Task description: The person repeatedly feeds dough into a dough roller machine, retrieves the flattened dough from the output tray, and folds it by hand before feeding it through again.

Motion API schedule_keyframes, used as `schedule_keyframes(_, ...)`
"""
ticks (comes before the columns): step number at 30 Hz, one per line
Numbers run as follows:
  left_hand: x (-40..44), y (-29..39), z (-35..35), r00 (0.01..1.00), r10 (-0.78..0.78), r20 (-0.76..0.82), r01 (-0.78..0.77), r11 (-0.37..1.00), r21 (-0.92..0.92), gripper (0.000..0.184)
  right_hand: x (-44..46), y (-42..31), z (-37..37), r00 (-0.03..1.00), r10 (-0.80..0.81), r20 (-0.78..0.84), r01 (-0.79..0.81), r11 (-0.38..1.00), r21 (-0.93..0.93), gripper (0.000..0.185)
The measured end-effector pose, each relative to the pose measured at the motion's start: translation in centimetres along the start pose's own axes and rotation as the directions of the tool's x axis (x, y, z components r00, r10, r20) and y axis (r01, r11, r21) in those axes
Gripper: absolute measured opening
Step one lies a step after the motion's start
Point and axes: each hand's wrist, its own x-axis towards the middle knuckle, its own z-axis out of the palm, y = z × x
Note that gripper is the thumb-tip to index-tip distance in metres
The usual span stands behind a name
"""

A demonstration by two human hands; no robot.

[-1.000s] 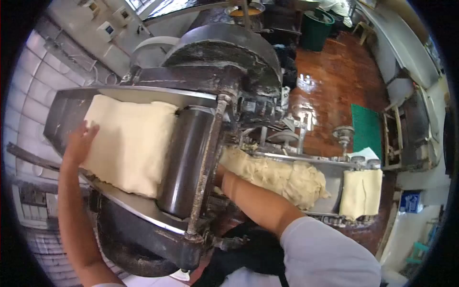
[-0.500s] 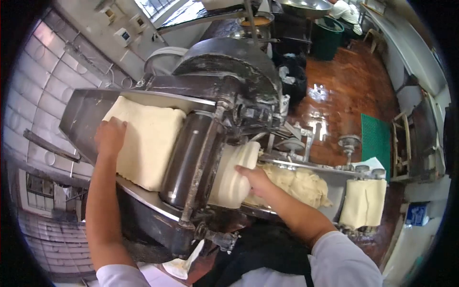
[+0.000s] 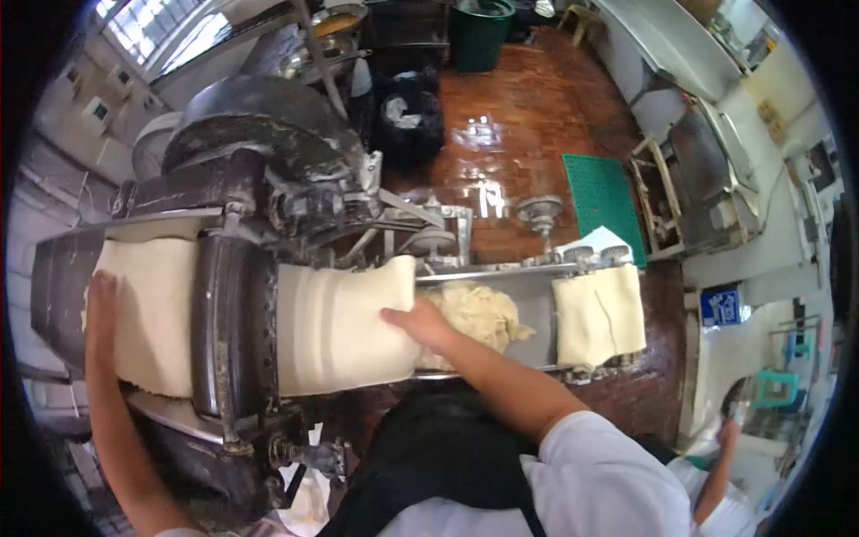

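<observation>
My right hand point(image 3: 419, 324) grips the free end of a pale dough sheet point(image 3: 335, 327), thumb on top and fingers hidden beneath. This sheet stretches out from the right side of a dark metal roller point(image 3: 211, 322). Left of the roller, a thick dough slab point(image 3: 152, 313) lies on the machine's metal feed tray point(image 3: 58, 295). My left hand point(image 3: 103, 300) rests on the slab's outer edge with its fingers laid against the dough.
A rough dough heap point(image 3: 474, 318) sits in the tray beyond my right hand. Another folded dough piece point(image 3: 599, 318) hangs over the tray's far end. A green mat point(image 3: 604, 201) lies on the brown floor point(image 3: 510, 116). Another person's arm point(image 3: 716, 470) shows at lower right.
My right hand has drawn the dough sheet rightward, and much more of it is out of the roller. The slab on the left has moved closer into the roller. My view has swung right.
</observation>
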Motion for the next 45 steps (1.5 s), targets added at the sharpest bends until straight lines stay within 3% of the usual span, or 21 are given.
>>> schedule_keyframes(4,-2.0,1.5,-0.5,0.965,0.247,-0.084,-0.251,0.967,-0.05,0.035,-1.7,-0.8,-2.3,0.996,0.016,-0.089,-0.018,1.0,-0.023,0.046)
schedule_keyframes(5,-2.4,2.2,-1.0,0.943,0.325,-0.066,-0.325,0.946,0.008,0.031,-1.1,0.5,-3.2,0.991,0.065,-0.117,-0.078,0.991,-0.113,0.048)
schedule_keyframes(6,-2.1,2.9,-1.8,0.902,0.432,-0.011,-0.424,0.89,0.17,0.023,-2.4,-1.1,-3.5,0.99,0.088,-0.109,-0.093,0.995,-0.039,0.045)
schedule_keyframes(7,-2.6,5.0,-3.7,0.905,0.411,0.111,-0.421,0.904,0.079,0.022,-2.4,-0.8,-4.0,0.985,0.049,-0.166,-0.069,0.991,-0.112,0.04)
schedule_keyframes(8,-1.1,2.3,-1.6,0.899,0.429,0.091,-0.438,0.89,0.126,0.022,-2.5,-0.1,-4.6,0.984,-0.004,-0.176,-0.018,0.993,-0.12,0.039)
schedule_keyframes(10,-2.4,4.8,-2.7,0.943,0.33,-0.026,-0.32,0.929,0.186,0.027,-3.1,-0.2,-5.1,0.969,-0.056,-0.241,0.013,0.984,-0.178,0.04)
schedule_keyframes(13,-2.8,5.1,-3.6,0.988,-0.031,-0.15,-0.003,0.975,-0.224,0.036,-2.3,2.7,-6.5,0.952,-0.053,-0.302,0.002,0.986,-0.166,0.039)
schedule_keyframes(16,-2.6,3.4,-4.3,0.958,-0.093,-0.271,0.102,0.995,0.021,0.043,-3.4,3.0,-7.6,0.936,-0.11,-0.333,0.027,0.969,-0.246,0.038)
schedule_keyframes(18,-0.4,-0.3,-2.3,0.96,-0.259,-0.11,0.234,0.952,-0.2,0.04,-4.0,3.5,-8.9,0.916,-0.122,-0.383,-0.041,0.92,-0.391,0.037)
schedule_keyframes(19,0.3,-1.6,-1.7,0.947,-0.321,-0.012,0.303,0.905,-0.299,0.039,-3.2,5.8,-10.4,0.915,-0.133,-0.381,-0.011,0.936,-0.352,0.036)
schedule_keyframes(21,0.5,-1.8,-1.6,0.962,-0.268,0.057,0.274,0.934,-0.23,0.038,-3.7,6.7,-11.8,0.907,-0.146,-0.396,0.013,0.947,-0.32,0.035)
schedule_keyframes(24,0.7,-1.5,-1.7,0.972,-0.138,0.193,0.125,0.989,0.08,0.039,-4.9,6.0,-12.8,0.908,-0.173,-0.381,0.042,0.943,-0.329,0.035)
schedule_keyframes(28,1.3,-1.7,-1.0,0.968,-0.027,0.251,-0.084,0.903,0.422,0.032,-5.3,7.4,-14.8,0.871,-0.264,-0.415,0.048,0.885,-0.462,0.036)
schedule_keyframes(31,2.4,-3.0,0.2,0.96,-0.23,0.158,0.202,0.964,0.175,0.035,-5.6,8.1,-16.0,0.832,-0.226,-0.506,-0.077,0.857,-0.509,0.038)
schedule_keyframes(34,0.9,-0.6,-2.0,0.961,0.027,0.275,-0.149,0.888,0.434,0.033,-5.4,9.5,-18.2,0.78,-0.261,-0.569,-0.202,0.755,-0.623,0.039)
schedule_keyframes(36,0.8,-0.7,-1.9,0.945,0.156,0.288,-0.29,0.809,0.512,0.027,-4.9,11.1,-19.0,0.769,-0.252,-0.587,-0.235,0.743,-0.627,0.041)
schedule_keyframes(38,1.3,-1.3,-1.2,0.923,0.229,0.309,-0.37,0.746,0.553,0.024,-4.4,12.3,-19.3,0.768,-0.259,-0.586,-0.285,0.68,-0.675,0.042)
schedule_keyframes(40,2.3,-3.0,-0.1,0.909,0.248,0.335,-0.404,0.717,0.567,0.023,-5.1,10.6,-18.0,0.788,-0.131,-0.602,-0.367,0.684,-0.63,0.042)
schedule_keyframes(41,2.5,-3.7,0.3,0.94,0.24,0.244,-0.324,0.853,0.408,0.022,-5.5,10.0,-17.4,0.79,-0.065,-0.61,-0.411,0.682,-0.605,0.042)
schedule_keyframes(44,2.4,-3.5,1.4,0.986,0.099,0.132,-0.103,0.995,0.017,0.021,-5.3,14.5,-18.1,0.595,-0.581,-0.555,-0.208,0.556,-0.804,0.039)
schedule_keyframes(45,2.5,-3.0,1.3,0.982,0.036,0.183,-0.043,0.999,0.033,0.023,-5.5,14.2,-18.1,0.592,-0.568,-0.571,-0.175,0.601,-0.78,0.037)
